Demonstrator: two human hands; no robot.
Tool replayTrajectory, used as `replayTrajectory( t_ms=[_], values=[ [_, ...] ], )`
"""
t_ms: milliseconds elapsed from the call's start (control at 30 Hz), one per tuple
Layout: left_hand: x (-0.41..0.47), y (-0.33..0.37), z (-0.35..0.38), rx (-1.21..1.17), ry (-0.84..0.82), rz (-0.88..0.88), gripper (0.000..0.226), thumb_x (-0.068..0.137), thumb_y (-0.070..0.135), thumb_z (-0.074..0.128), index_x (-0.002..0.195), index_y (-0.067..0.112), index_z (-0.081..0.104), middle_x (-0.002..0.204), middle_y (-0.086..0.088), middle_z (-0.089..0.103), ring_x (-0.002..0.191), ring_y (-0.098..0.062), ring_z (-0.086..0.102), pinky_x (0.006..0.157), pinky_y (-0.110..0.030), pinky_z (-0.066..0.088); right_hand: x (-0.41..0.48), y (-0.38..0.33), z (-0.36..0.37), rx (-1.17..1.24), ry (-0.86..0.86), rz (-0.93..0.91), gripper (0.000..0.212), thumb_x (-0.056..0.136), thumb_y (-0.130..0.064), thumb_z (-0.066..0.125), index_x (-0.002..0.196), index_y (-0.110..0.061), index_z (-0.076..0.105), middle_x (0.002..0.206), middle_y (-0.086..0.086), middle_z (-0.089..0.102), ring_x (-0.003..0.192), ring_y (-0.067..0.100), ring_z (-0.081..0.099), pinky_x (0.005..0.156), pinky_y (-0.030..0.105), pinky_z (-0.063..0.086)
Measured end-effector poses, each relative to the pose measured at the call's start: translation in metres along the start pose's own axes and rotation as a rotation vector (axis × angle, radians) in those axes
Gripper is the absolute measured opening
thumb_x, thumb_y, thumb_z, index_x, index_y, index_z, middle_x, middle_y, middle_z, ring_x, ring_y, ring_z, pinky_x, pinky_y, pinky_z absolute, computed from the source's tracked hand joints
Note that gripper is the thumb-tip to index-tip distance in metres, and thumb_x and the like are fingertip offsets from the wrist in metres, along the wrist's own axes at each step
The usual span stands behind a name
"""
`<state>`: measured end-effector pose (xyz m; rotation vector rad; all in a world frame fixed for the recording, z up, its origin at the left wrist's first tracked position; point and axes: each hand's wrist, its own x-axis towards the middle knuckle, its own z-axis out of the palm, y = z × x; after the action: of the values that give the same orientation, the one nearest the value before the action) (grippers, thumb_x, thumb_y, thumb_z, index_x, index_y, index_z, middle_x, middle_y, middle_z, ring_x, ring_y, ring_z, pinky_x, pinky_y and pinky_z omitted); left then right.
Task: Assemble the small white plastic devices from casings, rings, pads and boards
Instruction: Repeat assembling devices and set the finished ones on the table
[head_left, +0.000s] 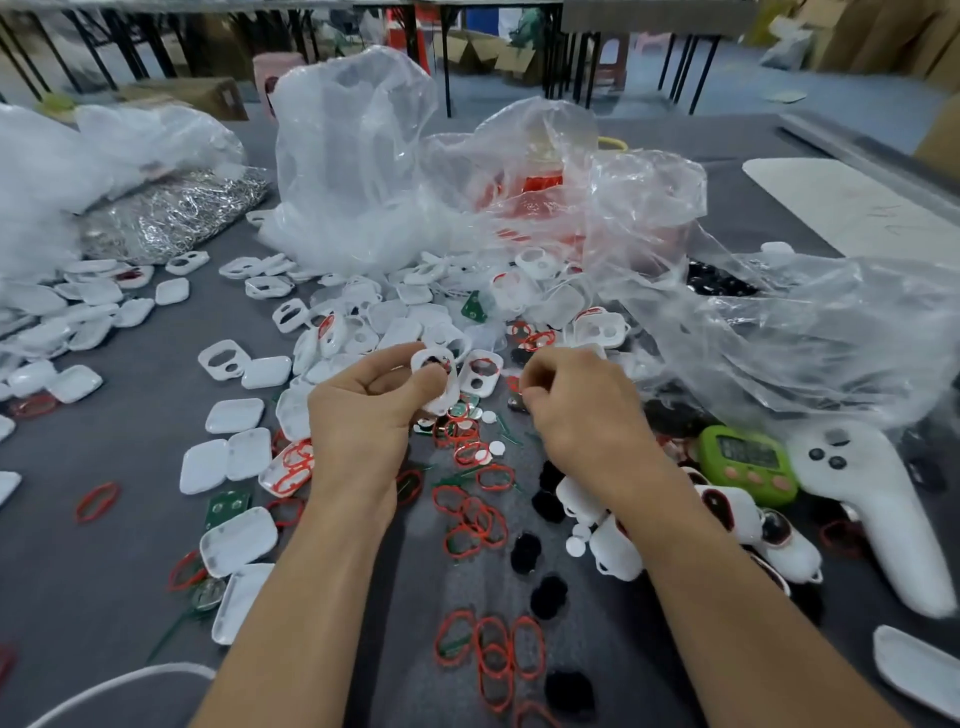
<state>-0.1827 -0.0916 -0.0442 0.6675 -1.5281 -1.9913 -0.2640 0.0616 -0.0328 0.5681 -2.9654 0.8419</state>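
My left hand (371, 402) grips a white casing (435, 375) with two cut-outs, held upright above the table's middle. My right hand (574, 402) is beside it, fingers curled over the pile; a bit of red ring (513, 383) shows at its fingertips, and whether it pinches it I cannot tell. Loose white casings (384, 322) are heaped just beyond both hands. Red rings (491, 654) lie scattered between my forearms, with black pads (549, 596) and small white discs (497, 447). A green board (226, 505) lies at the left.
Crumpled clear plastic bags (358, 156) stand behind the pile and spread to the right. A bag of silver metal parts (171, 213) is at the back left. A green timer (748, 462) and a white controller (872, 499) lie at the right, with several assembled devices (727, 512).
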Motion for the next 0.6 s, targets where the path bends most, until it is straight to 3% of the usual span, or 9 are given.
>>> replayTrajectory(
  t_ms=[200,367,500,600],
  values=[
    [-0.005,-0.003,0.004,0.058,-0.093,0.023,0.03,0.076,-0.006,0.083,0.1,0.012,0.078,0.087,-0.009,0.08,0.076,-0.015,0.075,0.07,-0.018,0.056,-0.007,0.01,-0.01,0.486,0.175,-0.024,0.015,0.092,-0.015,0.069,0.084,-0.027,0.074,0.066,-0.008,0.072,0.059,0.008,0.066,0.058,0.024,0.051],
    [-0.015,-0.003,0.013,0.043,-0.173,0.043,0.031,0.073,-0.009,0.083,0.091,0.016,0.079,0.087,-0.009,0.08,0.076,-0.018,0.077,0.065,-0.022,0.058,-0.012,0.0,-0.005,0.913,0.019,0.034,0.018,0.091,-0.007,0.07,0.081,-0.021,0.075,0.067,0.004,0.075,0.048,0.014,0.062,0.048,0.019,0.046],
    [-0.02,-0.003,0.017,-0.012,-0.245,0.062,0.035,0.074,-0.015,0.078,0.089,0.016,0.079,0.087,-0.008,0.08,0.072,-0.014,0.076,0.062,-0.018,0.056,-0.014,-0.003,-0.001,0.892,0.017,0.016,0.013,0.089,-0.011,0.07,0.082,-0.021,0.075,0.065,0.001,0.073,0.049,0.013,0.061,0.054,0.027,0.049],
    [-0.021,-0.003,0.018,-0.008,-0.259,0.062,0.033,0.074,-0.013,0.078,0.091,0.015,0.078,0.087,-0.008,0.08,0.072,-0.014,0.076,0.061,-0.018,0.055,-0.016,-0.005,-0.003,0.801,0.094,-0.014,0.017,0.087,-0.013,0.072,0.077,-0.026,0.075,0.065,-0.006,0.074,0.054,0.006,0.069,0.053,0.02,0.052]
  ],
)
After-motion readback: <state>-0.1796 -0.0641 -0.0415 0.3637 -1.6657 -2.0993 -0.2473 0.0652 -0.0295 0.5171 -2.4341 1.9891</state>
